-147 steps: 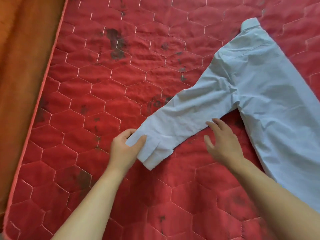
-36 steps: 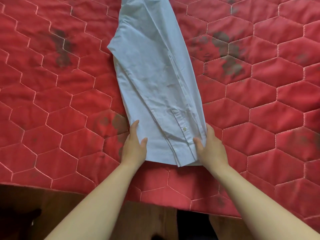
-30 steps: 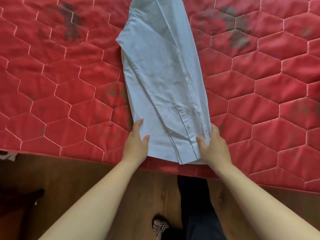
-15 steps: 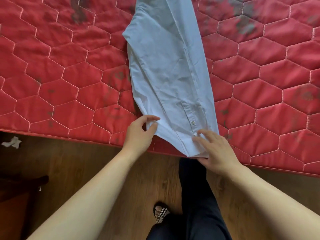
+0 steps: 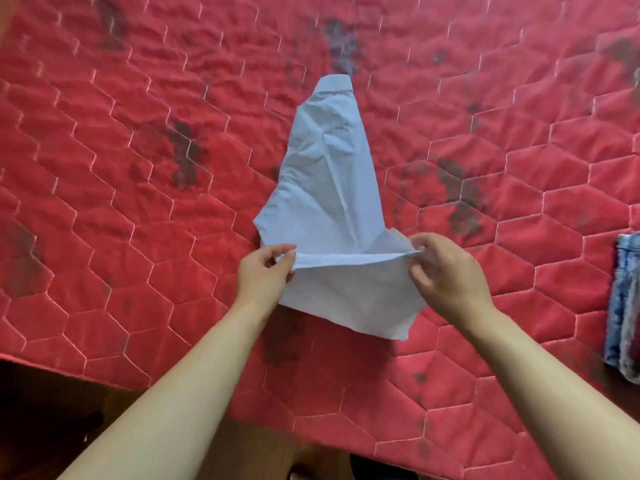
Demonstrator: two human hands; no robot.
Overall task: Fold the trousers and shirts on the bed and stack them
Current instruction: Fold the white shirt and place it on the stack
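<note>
**Shirt fold: near edge raised between two pinches**

Your left hand and right hand each pinch one end of a ridge across the shirt. This keeps the cloth between them taut while the near part hangs below your knuckles. The collar end lies flat on the bed beyond your fingers. Held so, the ridge can probably be carried forward as one straight crease. Count: one shirt, two hands, and one folded denim piece, likely trousers, well to the right of your right hand.
</note>
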